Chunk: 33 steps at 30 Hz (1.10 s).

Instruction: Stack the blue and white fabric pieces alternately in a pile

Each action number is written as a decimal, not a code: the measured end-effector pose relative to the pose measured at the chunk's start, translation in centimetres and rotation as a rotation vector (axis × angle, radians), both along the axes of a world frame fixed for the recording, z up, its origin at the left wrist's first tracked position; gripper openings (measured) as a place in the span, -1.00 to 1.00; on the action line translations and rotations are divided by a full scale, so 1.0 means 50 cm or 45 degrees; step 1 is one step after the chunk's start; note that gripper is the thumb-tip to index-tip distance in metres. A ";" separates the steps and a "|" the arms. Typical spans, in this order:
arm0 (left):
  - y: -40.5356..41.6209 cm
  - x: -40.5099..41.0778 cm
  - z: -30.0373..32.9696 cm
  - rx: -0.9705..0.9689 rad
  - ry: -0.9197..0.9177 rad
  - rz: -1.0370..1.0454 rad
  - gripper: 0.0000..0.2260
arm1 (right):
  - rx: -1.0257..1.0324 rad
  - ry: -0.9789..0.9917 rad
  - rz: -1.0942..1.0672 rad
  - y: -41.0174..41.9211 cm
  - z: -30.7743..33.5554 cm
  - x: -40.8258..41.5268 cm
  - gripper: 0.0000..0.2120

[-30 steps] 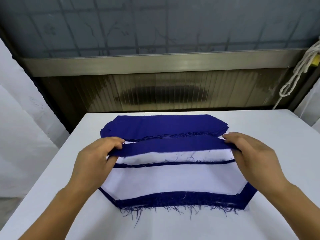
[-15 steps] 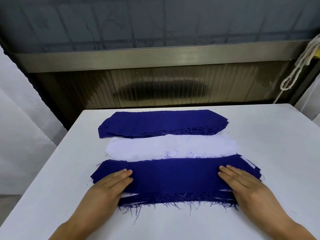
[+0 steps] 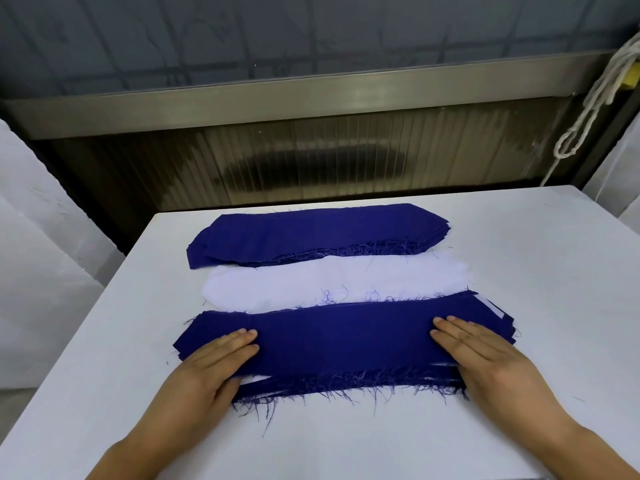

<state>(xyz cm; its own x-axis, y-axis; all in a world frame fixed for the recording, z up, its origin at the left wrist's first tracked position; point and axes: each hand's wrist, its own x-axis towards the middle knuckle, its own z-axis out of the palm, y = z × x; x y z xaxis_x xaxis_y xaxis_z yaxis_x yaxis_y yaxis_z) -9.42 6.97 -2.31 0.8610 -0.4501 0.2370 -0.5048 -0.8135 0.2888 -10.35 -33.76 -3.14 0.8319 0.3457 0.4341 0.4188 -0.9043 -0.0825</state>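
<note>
Hands lie flat with straight fingers on the near pile — left hand on its left end, right hand on its right end. A blue piece tops this pile, with white and blue edges showing beneath. Just beyond lies the white stack, then the blue stack — all on the white desk.

Garment workshop: cut fabric stacks
</note>
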 end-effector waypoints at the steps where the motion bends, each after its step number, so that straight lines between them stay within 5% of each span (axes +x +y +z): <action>1: 0.000 0.000 0.001 -0.023 0.005 0.009 -0.50 | 0.016 0.003 0.003 -0.001 -0.002 0.001 -0.57; 19: -0.009 0.022 0.012 -0.207 0.029 0.150 -0.66 | 0.177 0.002 -0.003 -0.015 0.002 0.007 -0.61; 25: -0.084 0.113 0.040 -0.027 0.033 0.324 -0.71 | 0.264 0.150 -0.013 0.065 0.040 0.062 -0.83; 28: -0.123 0.138 0.030 0.003 -0.017 0.351 -0.69 | 0.158 0.360 -0.157 0.081 0.033 0.094 -0.77; 33: -0.121 0.202 0.024 0.060 -0.202 0.403 -0.76 | -0.127 0.354 -0.418 0.028 0.032 0.148 -0.65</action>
